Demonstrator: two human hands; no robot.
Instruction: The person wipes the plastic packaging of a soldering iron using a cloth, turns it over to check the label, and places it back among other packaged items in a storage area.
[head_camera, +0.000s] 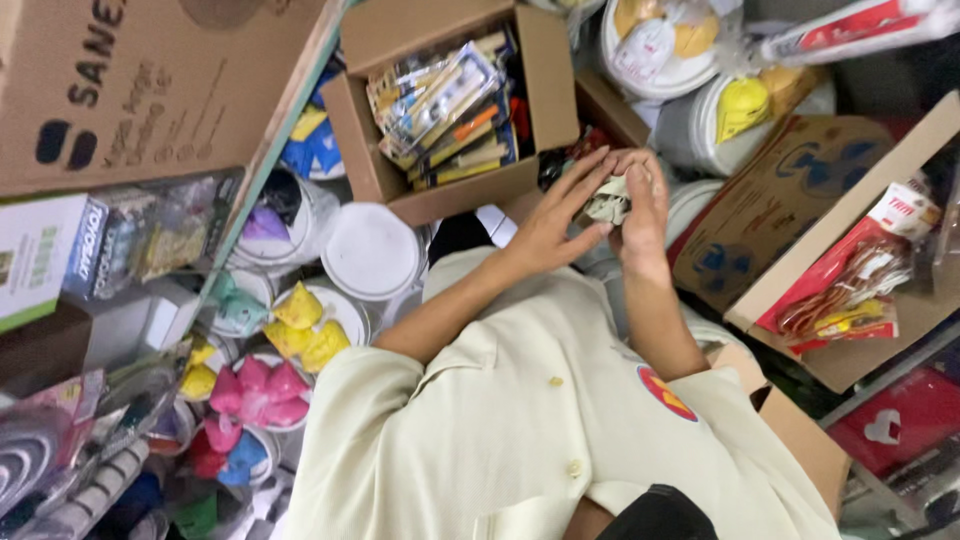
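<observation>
I see both hands up front, left hand (553, 222) and right hand (643, 200) cupped around a small pale bundle (607, 203). Loose grip there, so my worry is it slipping into the open cardboard box (545, 85) just beyond.

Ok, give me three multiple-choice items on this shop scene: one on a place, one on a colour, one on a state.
1. Where is the open cardboard box of carded packets?
A. Above the hands in the picture
B. Under the shirt
C. On the left shelf

2. What colour is the person's shirt?
A. Black
B. Cream
C. Red

3. What are the two hands doing?
A. Hanging apart, holding nothing
B. Together on a small pale item
C. Lifting a bucket lid

Answers: 1 A, the box sits just beyond the fingertips. 2 B, the buttoned cloth is pale cream. 3 B, left hand and right hand close around the item.
</observation>
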